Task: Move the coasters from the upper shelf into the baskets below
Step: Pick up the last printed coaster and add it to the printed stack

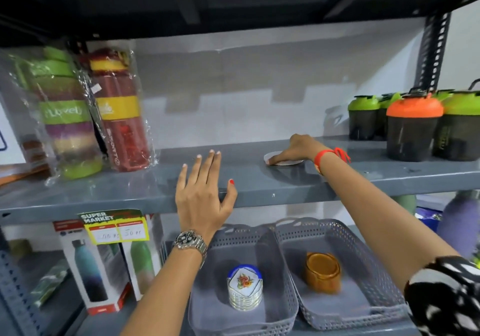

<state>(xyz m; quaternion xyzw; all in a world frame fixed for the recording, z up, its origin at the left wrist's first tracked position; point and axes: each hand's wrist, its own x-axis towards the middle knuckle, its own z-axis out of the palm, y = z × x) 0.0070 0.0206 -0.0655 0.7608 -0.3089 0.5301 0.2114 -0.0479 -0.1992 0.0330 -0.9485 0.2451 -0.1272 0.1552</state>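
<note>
A white round coaster (pixel 285 162) lies flat on the grey upper shelf (pixel 259 185). My right hand (pixel 296 150) rests on top of it, fingers pressed down on its left part, hiding most of it. My left hand (pixel 205 193) hovers at the shelf's front edge with fingers spread, holding nothing. Below stand two grey woven baskets. The left basket (pixel 207 309) holds a stack of white floral coasters with a blue rim (pixel 244 287). The right basket (pixel 384 307) holds a stack of brown coasters (pixel 322 272).
Wrapped sport bottles (pixel 117 109) stand at the shelf's left, shaker cups with green and orange lids (pixel 413 125) at its right. Boxed bottles (pixel 91 265) and a yellow price tag (pixel 117 228) sit lower left. A dark shelf overhangs above.
</note>
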